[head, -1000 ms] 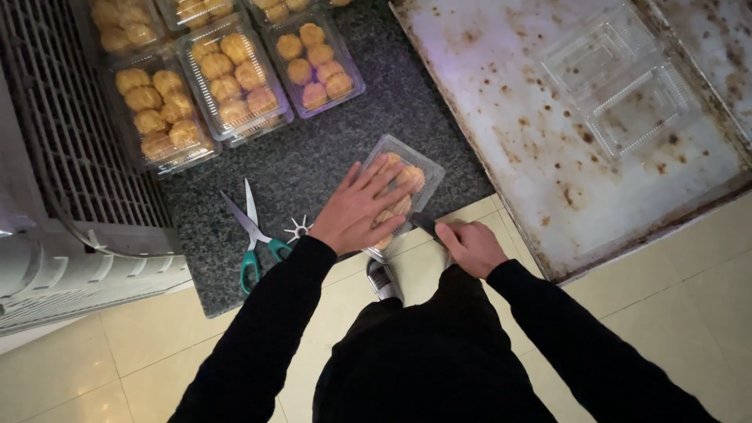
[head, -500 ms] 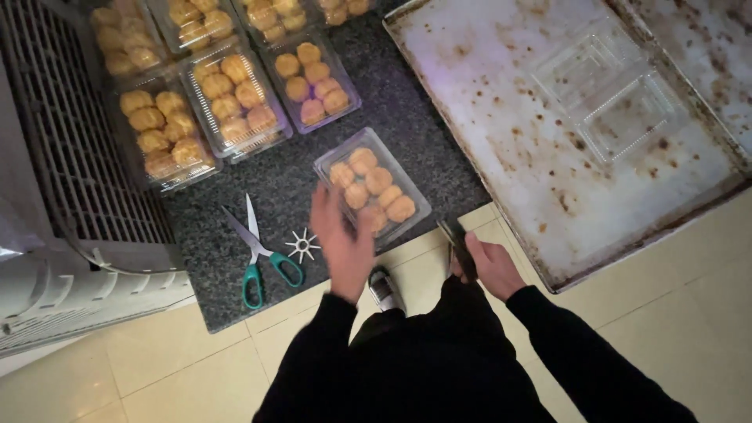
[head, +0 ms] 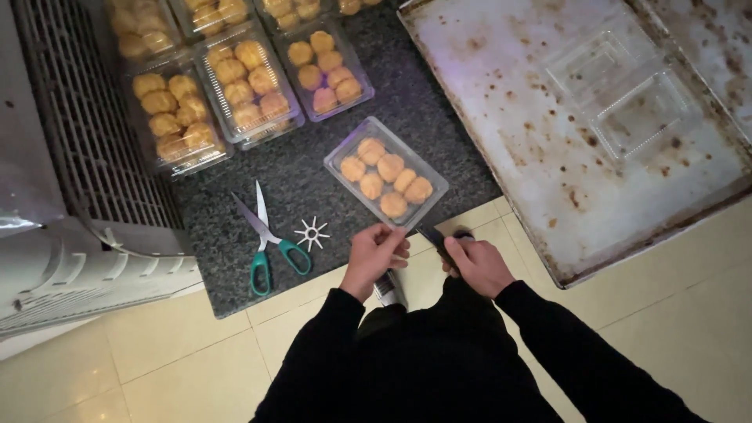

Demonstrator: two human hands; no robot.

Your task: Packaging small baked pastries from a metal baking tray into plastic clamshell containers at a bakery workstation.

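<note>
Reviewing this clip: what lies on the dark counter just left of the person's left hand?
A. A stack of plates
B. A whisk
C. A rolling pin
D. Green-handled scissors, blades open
D: the green-handled scissors lie with blades open on the dark counter, left of the left hand and beside a small white star-shaped piece.

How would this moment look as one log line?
left hand: touching clear pastry box | right hand: holding dark tool | scissors: beside

Clear pastry boxes (head: pixel 235 86) on dark counter (head: pixel 258 180)
</note>
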